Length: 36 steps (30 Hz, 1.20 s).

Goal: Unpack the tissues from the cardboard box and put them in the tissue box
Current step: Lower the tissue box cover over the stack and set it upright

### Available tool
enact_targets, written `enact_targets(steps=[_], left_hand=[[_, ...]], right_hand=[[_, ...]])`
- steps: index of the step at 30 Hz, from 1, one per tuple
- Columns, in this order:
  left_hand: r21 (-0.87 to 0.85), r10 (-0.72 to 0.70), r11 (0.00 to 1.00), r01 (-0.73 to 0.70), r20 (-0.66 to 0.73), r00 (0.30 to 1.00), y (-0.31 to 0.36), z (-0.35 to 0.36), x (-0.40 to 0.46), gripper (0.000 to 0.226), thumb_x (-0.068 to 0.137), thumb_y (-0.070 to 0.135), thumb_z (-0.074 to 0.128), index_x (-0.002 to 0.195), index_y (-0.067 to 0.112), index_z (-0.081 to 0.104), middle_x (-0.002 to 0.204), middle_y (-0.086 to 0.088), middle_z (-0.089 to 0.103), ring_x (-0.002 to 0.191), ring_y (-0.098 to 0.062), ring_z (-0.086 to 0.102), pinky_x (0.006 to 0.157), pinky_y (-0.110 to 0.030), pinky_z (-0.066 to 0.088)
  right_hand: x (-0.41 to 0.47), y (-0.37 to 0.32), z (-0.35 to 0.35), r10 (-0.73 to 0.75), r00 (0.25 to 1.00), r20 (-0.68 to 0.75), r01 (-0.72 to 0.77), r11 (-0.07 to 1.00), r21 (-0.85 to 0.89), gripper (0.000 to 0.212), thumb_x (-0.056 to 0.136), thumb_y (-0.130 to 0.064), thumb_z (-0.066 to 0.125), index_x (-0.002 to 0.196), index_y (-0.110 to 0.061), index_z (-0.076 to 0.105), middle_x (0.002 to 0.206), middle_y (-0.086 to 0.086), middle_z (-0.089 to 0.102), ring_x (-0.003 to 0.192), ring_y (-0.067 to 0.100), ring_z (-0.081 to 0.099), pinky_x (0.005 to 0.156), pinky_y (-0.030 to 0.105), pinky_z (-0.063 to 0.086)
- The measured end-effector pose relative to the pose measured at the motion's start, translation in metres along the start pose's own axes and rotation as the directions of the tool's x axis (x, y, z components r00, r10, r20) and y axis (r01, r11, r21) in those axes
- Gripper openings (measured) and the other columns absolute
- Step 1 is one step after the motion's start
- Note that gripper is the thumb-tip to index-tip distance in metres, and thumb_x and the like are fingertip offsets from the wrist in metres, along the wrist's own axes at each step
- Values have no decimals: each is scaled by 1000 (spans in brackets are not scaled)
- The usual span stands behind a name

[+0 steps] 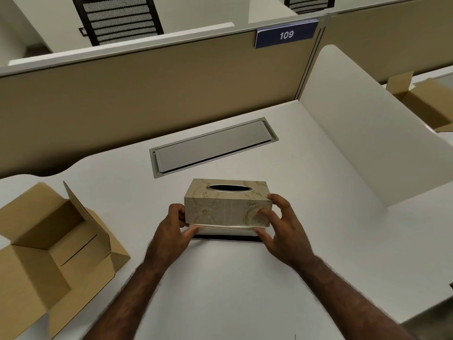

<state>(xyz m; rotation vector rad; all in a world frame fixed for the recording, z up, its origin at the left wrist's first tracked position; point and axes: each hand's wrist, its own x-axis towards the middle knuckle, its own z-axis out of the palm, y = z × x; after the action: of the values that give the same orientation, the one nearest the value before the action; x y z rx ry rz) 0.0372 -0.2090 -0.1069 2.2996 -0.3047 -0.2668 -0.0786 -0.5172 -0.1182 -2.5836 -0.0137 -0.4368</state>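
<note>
A beige, flower-patterned tissue box (228, 204) with an oval slot on top sits at the middle of the white desk (232, 278). Its cover is lifted slightly off a dark base (226, 238). A thin white strip of tissues (225, 227) shows in the gap between them. My left hand (172, 231) grips the box's left end, thumb under the lower edge. My right hand (278, 224) holds the right end, fingers spread over the front and top corner. An open brown cardboard box (49, 244) stands at the left, and what shows of its inside looks empty.
A grey cable hatch (213, 148) is set into the desk behind the tissue box. A tan partition (147, 94) with a blue sign reading 109 (286, 34) closes the back. A white divider (362, 133) stands at the right, with another open cardboard box (424, 104) beyond it.
</note>
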Motion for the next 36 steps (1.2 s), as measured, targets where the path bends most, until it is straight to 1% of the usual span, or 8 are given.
enact_targets(steps=[5, 10, 16, 20, 23, 27, 32, 36], left_hand=[[2, 12, 1000, -12, -4, 1000, 4, -5, 2, 60, 75, 54, 85, 109, 44, 37, 100, 34, 58, 89, 15, 64, 60, 0, 46], [-7, -11, 1000, 11, -15, 1000, 3, -1, -1, 55, 77, 58, 81, 107, 40, 39, 99, 24, 62, 86, -2, 68, 67, -13, 50], [12, -10, 1000, 10, -18, 1000, -3, 3, -7, 53, 79, 47, 85, 104, 44, 38, 96, 32, 58, 82, 6, 66, 59, -1, 46], [15, -17, 1000, 17, -18, 1000, -7, 7, -8, 58, 80, 36, 87, 105, 47, 37, 97, 35, 56, 81, 16, 64, 61, 4, 43], [17, -27, 999, 27, -20, 999, -8, 9, -9, 59, 80, 33, 88, 106, 47, 37, 96, 35, 56, 87, 22, 61, 61, 5, 42], [29, -29, 999, 29, -18, 999, -9, 10, -11, 58, 81, 32, 87, 105, 47, 37, 96, 34, 56, 82, 16, 63, 62, 4, 44], [42, -39, 998, 40, -17, 999, -13, 13, -14, 54, 84, 28, 84, 110, 43, 39, 105, 17, 64, 86, -3, 67, 61, 1, 44], [44, -45, 998, 45, -12, 999, -18, 17, -18, 47, 89, 27, 80, 112, 38, 41, 111, 7, 69, 93, -11, 70, 71, -14, 51]], right_hand=[[4, 3, -2, 21, 1000, 13, -22, 998, 67, 61, 87, -61, 80, 131, -22, 64, 164, 7, 40, 148, 24, 47, 111, 38, 57], [1, 2, 1, 26, 1000, -11, -26, 998, 63, 49, 91, -51, 80, 126, -20, 65, 160, 6, 43, 145, 26, 51, 107, 43, 60], [-6, 4, 3, 20, 1000, 11, -20, 999, 50, 51, 89, -58, 77, 124, -23, 64, 160, 7, 44, 145, 28, 49, 109, 39, 56], [-9, 7, 8, 4, 1000, -3, -4, 1000, 7, 44, 89, -42, 84, 121, -18, 66, 157, 11, 49, 141, 31, 53, 104, 45, 61], [-11, 7, 11, 0, 1000, -22, 0, 1000, 2, 44, 89, -38, 85, 122, -18, 64, 156, 12, 49, 140, 30, 53, 104, 43, 61], [-14, 9, 11, -37, 998, -42, 37, 999, -15, 44, 93, -42, 79, 126, -18, 62, 156, 11, 49, 136, 32, 56, 102, 40, 60], [-16, 14, 13, -67, 996, -60, 61, 994, -92, 67, 86, -36, 87, 143, -22, 55, 152, 14, 52, 132, 31, 56, 102, 42, 57], [-20, 12, 19, -107, 989, -98, 90, 982, -165, 84, 80, -30, 94, 152, -23, 50, 143, 13, 53, 126, 30, 55, 100, 44, 55]])
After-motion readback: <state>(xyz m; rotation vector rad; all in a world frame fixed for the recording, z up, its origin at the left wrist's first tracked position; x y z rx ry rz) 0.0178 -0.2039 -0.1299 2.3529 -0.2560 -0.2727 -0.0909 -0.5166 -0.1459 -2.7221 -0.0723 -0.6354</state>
